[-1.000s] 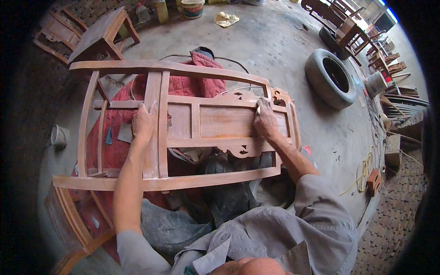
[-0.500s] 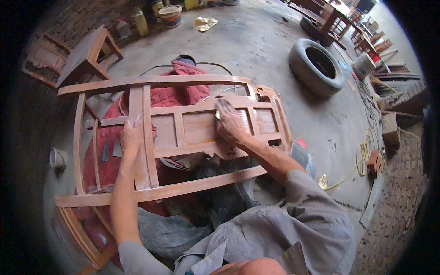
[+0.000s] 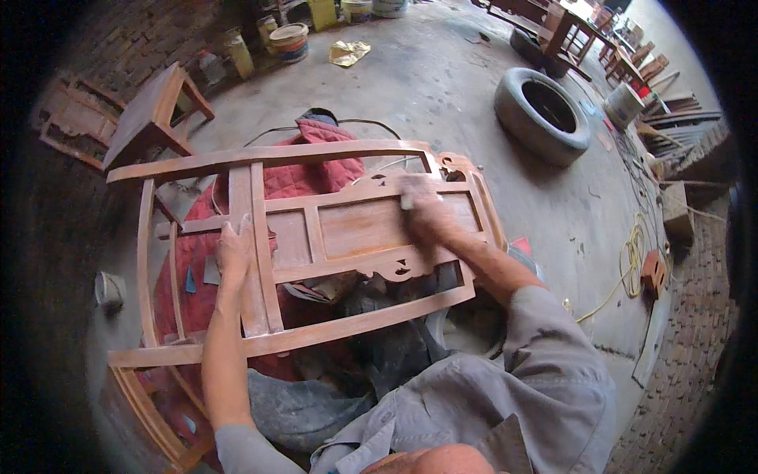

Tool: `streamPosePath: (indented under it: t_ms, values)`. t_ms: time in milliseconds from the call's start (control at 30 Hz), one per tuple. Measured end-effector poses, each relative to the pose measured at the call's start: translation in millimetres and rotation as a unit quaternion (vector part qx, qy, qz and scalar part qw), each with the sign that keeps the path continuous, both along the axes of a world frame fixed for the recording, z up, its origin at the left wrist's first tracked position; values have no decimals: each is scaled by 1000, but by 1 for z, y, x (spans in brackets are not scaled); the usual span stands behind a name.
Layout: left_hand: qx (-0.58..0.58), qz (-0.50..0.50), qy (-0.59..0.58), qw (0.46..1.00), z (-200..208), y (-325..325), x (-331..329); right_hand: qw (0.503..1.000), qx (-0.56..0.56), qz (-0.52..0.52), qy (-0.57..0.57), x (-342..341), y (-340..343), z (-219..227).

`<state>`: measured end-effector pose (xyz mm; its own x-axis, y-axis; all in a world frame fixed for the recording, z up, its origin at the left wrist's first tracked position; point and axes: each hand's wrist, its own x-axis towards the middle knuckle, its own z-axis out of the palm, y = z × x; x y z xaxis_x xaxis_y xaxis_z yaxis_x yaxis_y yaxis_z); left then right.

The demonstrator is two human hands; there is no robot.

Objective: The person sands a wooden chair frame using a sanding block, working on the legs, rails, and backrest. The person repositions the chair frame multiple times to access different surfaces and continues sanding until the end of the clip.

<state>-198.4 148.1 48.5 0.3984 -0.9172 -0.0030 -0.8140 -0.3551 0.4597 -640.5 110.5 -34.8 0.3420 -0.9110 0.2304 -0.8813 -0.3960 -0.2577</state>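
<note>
A reddish-brown wooden chair frame point(image 3: 332, 340) lies on its side before me, with a panelled back and carved, scalloped edges. My left hand point(image 3: 234, 249) grips the wide crosspiece point(image 3: 257, 292), its fingers curled over the wood. Over the right part of the long back panel point(image 3: 355, 227), my right hand point(image 3: 429, 212) is smeared by motion. A small pale piece, apparently sandpaper point(image 3: 407, 202), shows at its fingertips. Pale dust coats parts of the wood. A red quilted cloth point(image 3: 292, 174) is spread beneath the frame.
Another wooden chair point(image 3: 150, 114) stands at the far left. A tyre point(image 3: 505, 118) lies on the concrete floor at the right, with a coiled yellow cord point(image 3: 632, 257) and a brick point(image 3: 654, 272) nearer. Paint buckets point(image 3: 289, 43) line the back; a white cup point(image 3: 109, 289) stands at left.
My right hand has moved right across the back panel and is now blurred. My left hand keeps its place on the crosspiece. The whole view has shifted slightly.
</note>
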Motion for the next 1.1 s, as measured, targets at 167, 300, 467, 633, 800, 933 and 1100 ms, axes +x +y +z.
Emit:
streamPosePath:
  t_ms: [167, 300, 467, 633, 800, 933, 1100]
  values:
    - [-15, 6, -2, 1000, 4, -3, -10, 989, 12, -140, -41, -76, -5, 18]
    - [-25, -5, -20, 999, -10, -6, -5, 994, 23, 2, -107, 11, -21, -3]
    - [-13, 5, -28, 1000, -7, -2, 2, 990, -7, 42, -138, -4, -26, -4]
    - [-19, 9, -16, 1000, -2, -2, -15, 994, 8, 63, -88, 64, -37, -16]
    - [-40, -9, -22, 999, -10, 2, 10, 980, 39, 132, -143, 34, -54, -4]
    - [-18, 3, -23, 1000, -19, -5, 7, 992, -28, 88, -81, 74, -49, -8]
    - [-3, 7, -17, 1000, 6, 7, -3, 983, 34, 131, -124, 63, -49, -1]
